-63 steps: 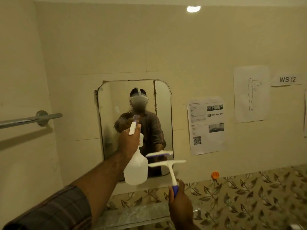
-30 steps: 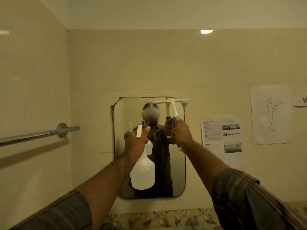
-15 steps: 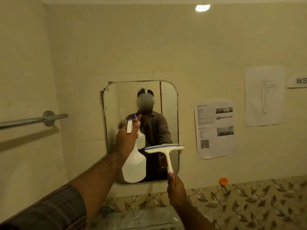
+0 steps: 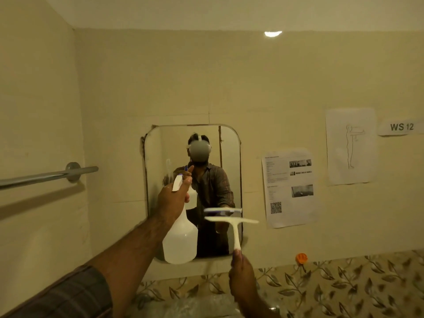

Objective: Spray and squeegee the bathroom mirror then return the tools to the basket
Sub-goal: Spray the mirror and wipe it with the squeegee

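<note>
A rounded rectangular mirror [image 4: 229, 152] hangs on the cream wall ahead. My left hand [image 4: 173, 199] grips the neck of a white spray bottle [image 4: 180, 239], its nozzle aimed at the glass in front of the mirror's lower left. My right hand [image 4: 241, 271] holds the handle end of a white squeegee [image 4: 234, 223]. Its blade is level near the mirror's lower right corner, and I cannot tell whether it touches the glass. The basket is out of view.
A chrome towel bar [image 4: 48, 174] juts from the left wall. Printed sheets [image 4: 289, 187] and a "WS 12" label [image 4: 401, 127] are taped right of the mirror. An orange cap [image 4: 301, 258] sits above the leaf-patterned tiles [image 4: 344, 285].
The squeegee swept down from the mirror's top to its lower part and has stayed near the lower right corner. The spray bottle has stayed raised at the mirror's left. The view tilted up slightly.
</note>
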A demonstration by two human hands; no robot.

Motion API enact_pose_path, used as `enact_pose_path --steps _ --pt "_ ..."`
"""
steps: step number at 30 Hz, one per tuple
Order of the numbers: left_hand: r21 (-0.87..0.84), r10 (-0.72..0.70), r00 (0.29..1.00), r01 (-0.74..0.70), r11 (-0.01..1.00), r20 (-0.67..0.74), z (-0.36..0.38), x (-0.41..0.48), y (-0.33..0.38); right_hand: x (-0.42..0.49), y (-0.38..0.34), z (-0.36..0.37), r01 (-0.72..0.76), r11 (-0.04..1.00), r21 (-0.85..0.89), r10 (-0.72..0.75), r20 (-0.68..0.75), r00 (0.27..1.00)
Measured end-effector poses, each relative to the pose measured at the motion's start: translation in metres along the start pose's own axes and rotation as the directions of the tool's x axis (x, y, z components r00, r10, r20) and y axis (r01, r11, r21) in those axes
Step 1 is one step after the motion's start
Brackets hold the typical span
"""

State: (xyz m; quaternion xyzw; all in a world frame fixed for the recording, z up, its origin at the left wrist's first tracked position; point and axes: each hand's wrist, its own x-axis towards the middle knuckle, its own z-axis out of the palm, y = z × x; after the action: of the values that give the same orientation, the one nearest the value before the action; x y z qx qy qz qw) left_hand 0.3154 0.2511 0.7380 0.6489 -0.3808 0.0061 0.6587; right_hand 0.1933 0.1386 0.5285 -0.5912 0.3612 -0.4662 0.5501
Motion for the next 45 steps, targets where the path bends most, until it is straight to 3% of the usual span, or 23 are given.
enact_pose_path --steps 4,9,12,18,22,25,26,28,36,41,45 --pt "-0.023 0.027 1.000 -0.027 0.999 -0.016 -0.012 0.008 0.016 0.015 -0.117 0.004 0.162 0.970 0.183 -0.194 0.172 0.966" --pt "0.029 0.021 0.997 -0.018 0.999 -0.075 -0.019 0.017 0.028 0.030 -0.225 0.023 0.242 0.944 0.225 -0.297 0.261 0.918" --pt "0.013 0.015 0.995 -0.014 1.000 -0.103 -0.028 0.023 0.028 0.039 -0.246 0.037 0.276 0.940 0.200 -0.316 0.212 0.925" --pt "0.003 0.040 0.997 -0.040 0.999 -0.064 -0.046 0.032 0.007 0.051 -0.256 0.068 0.416 0.898 0.141 -0.439 0.224 0.870" --pt "0.005 0.000 0.998 0.000 1.000 -0.067 -0.055 0.038 -0.016 0.063 -0.255 0.086 0.356 0.933 0.059 -0.360 0.210 0.909" --pt "-0.003 0.009 0.996 -0.009 1.000 -0.087 -0.062 0.039 -0.032 0.068 -0.237 0.093 0.408 0.912 -0.035 -0.398 0.152 0.905" --pt "0.000 0.019 0.995 -0.019 1.000 -0.096 -0.064 0.039 -0.036 0.067 -0.225 0.094 0.395 0.918 0.016 -0.393 0.151 0.907" --pt "0.018 0.041 0.993 -0.039 0.999 -0.108 -0.066 0.039 -0.042 0.062 -0.188 0.096 0.333 0.934 0.128 -0.352 0.179 0.919" --pt "0.055 0.016 0.994 -0.010 0.998 -0.112 -0.061 0.037 -0.068 0.022 -0.026 0.097 0.176 0.984 0.021 -0.177 0.159 0.971" --pt "0.062 -0.014 0.995 0.020 0.998 -0.099 -0.053 0.029 -0.078 -0.015 0.050 0.088 0.028 0.987 -0.159 -0.017 0.067 0.998" --pt "0.077 -0.035 0.995 0.043 0.996 -0.097 -0.053 0.020 -0.079 -0.036 0.092 0.085 -0.179 0.918 -0.354 0.196 0.012 0.980"
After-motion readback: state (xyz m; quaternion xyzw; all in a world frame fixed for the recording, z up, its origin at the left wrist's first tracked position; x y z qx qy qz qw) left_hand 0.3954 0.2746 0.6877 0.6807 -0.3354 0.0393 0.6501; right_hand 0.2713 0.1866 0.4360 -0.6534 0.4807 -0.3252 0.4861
